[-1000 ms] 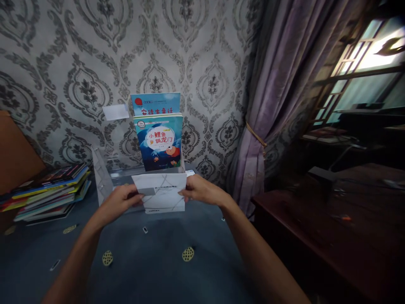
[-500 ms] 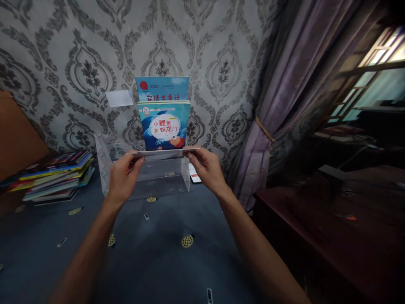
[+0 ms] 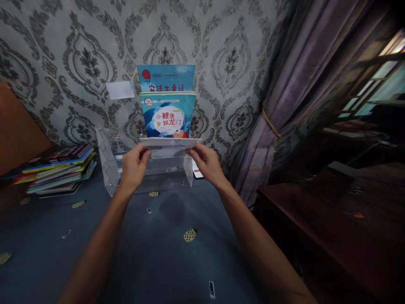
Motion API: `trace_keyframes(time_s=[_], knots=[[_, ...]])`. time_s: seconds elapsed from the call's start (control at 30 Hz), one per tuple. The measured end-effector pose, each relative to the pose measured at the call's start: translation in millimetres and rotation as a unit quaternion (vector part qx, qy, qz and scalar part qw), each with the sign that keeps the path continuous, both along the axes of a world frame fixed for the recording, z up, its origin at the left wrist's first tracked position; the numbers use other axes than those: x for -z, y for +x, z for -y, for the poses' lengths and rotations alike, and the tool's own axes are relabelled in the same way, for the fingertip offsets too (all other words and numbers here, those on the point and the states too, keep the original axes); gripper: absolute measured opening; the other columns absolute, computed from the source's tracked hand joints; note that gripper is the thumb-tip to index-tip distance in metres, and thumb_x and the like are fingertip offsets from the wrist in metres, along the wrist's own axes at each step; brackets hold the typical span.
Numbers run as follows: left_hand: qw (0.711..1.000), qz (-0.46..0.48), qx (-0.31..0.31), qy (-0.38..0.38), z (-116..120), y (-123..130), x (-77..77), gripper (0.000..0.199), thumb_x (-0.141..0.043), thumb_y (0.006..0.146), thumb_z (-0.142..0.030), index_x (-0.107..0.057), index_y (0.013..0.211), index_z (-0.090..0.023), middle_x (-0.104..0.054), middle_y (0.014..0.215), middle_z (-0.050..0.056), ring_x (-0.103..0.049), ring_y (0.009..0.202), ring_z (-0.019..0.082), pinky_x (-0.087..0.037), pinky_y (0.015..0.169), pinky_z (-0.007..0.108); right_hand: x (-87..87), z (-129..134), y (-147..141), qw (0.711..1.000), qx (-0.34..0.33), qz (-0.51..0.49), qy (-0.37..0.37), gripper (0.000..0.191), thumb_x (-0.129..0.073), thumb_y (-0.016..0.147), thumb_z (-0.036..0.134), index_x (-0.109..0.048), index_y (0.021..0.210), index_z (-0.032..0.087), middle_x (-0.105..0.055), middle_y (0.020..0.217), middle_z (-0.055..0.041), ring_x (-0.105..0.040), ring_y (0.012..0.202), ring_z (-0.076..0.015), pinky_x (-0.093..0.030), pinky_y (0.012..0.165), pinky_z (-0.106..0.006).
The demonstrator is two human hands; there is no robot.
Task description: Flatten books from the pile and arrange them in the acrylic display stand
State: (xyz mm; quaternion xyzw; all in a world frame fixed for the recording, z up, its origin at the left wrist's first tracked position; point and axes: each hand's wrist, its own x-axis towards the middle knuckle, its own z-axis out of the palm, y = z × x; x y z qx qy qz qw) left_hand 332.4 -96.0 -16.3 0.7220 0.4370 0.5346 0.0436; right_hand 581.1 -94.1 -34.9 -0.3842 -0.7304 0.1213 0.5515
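Observation:
My left hand (image 3: 134, 168) and my right hand (image 3: 208, 164) pinch the two ends of a thin book (image 3: 171, 142), seen nearly edge-on as a pale strip with its cover hidden. It is held above the front of a clear acrylic rack (image 3: 103, 162) standing on the table. Behind it, a blue picture book (image 3: 168, 118) with a red fish on the cover stands upright in the rack. A taller blue book (image 3: 167, 77) with red lettering rises at the back. A white label (image 3: 120, 90) appears at the rack's upper left.
On the left lies an untidy pile of books (image 3: 63, 169) beside a brown board (image 3: 20, 126). Part of a phone (image 3: 198, 169) shows right of the rack. The dark blue tablecloth (image 3: 152, 253) has pineapple prints. A tied purple curtain (image 3: 257, 164) and dark red furniture (image 3: 284, 202) are at right.
The held book has tipped, so more of its pale face shows, and it sits slightly farther right and higher in view. Both hands keep their pinch. The camera view has shifted a little.

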Motion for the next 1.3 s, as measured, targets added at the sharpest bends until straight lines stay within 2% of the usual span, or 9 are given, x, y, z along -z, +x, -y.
trace_keyframes(time_s=[0.17, 0.37, 0.6, 0.73, 0.9, 1.3], knots=[[1.000, -0.008, -0.015, -0.011, -11.3, 7.4, 7.1, 0.019, -0.053, 0.089, -0.027, -0.069, 0.093, -0.019, -0.072, 0.081, 0.003, -0.065, 0.075, 0.018, -0.048, 0.073, 0.030, 11.6, -13.4, 2.4, 0.999, -0.022, -0.021, -0.024, 0.028, -0.054, 0.094, 0.039, -0.069, 0.111, 0.021, -0.074, 0.102, -0.0061, -0.068, 0.098, -0.0229, -0.054, 0.092, -0.038], [0.999, -0.030, -0.022, -0.039, -25.8, 13.5, 18.1, 0.021, -0.050, 0.091, -0.025, -0.068, 0.098, -0.019, -0.074, 0.087, 0.005, -0.068, 0.080, 0.020, -0.049, 0.077, 0.031, 26.2, -28.5, 6.6, 0.996, -0.017, -0.078, -0.037, 0.046, -0.059, 0.091, 0.045, -0.062, 0.131, 0.022, -0.070, 0.123, -0.0116, -0.069, 0.110, -0.0264, -0.054, 0.099, -0.045], [0.994, -0.068, -0.058, -0.066, -38.7, 19.9, 28.3, 0.020, -0.047, 0.094, -0.026, -0.065, 0.094, -0.019, -0.072, 0.084, 0.006, -0.069, 0.084, 0.022, -0.047, 0.074, 0.028, 28.9, -30.8, 12.4, 0.992, -0.026, -0.109, -0.054, 0.054, -0.060, 0.089, 0.048, -0.060, 0.134, 0.019, -0.066, 0.131, -0.0157, -0.068, 0.113, -0.0286, -0.054, 0.101, -0.048], [0.982, -0.137, -0.113, -0.065, -35.3, 23.4, 23.1, 0.022, -0.044, 0.097, -0.026, -0.065, 0.100, -0.018, -0.074, 0.091, 0.009, -0.069, 0.087, 0.024, -0.045, 0.076, 0.030, 30.4, -31.6, 13.9, 0.991, -0.025, -0.115, -0.060, 0.054, -0.061, 0.088, 0.049, -0.062, 0.133, 0.019, -0.067, 0.130, -0.0151, -0.068, 0.114, -0.0279, -0.055, 0.101, -0.048], [0.944, -0.223, -0.206, -0.130, -26.6, 28.8, 13.6, 0.027, -0.041, 0.102, -0.032, -0.064, 0.108, -0.019, -0.075, 0.096, 0.012, -0.070, 0.088, 0.028, -0.040, 0.071, 0.031, 32.5, -31.6, 14.5, 0.995, -0.013, -0.088, -0.055, 0.048, -0.061, 0.089, 0.044, -0.063, 0.132, 0.020, -0.069, 0.128, -0.0135, -0.068, 0.114, -0.0270, -0.054, 0.101, -0.048], [0.918, -0.257, -0.257, -0.159, -33.9, 34.1, 4.6, 0.030, -0.039, 0.103, -0.040, -0.064, 0.106, -0.024, -0.075, 0.094, 0.012, -0.070, 0.088, 0.031, -0.031, 0.063, 0.032, 37.0, -30.8, 16.0, 0.997, -0.006, -0.040, -0.060, 0.049, -0.056, 0.091, 0.036, -0.060, 0.137, 0.020, -0.065, 0.136, -0.0148, -0.063, 0.124, -0.0275, -0.058, 0.095, -0.043]])
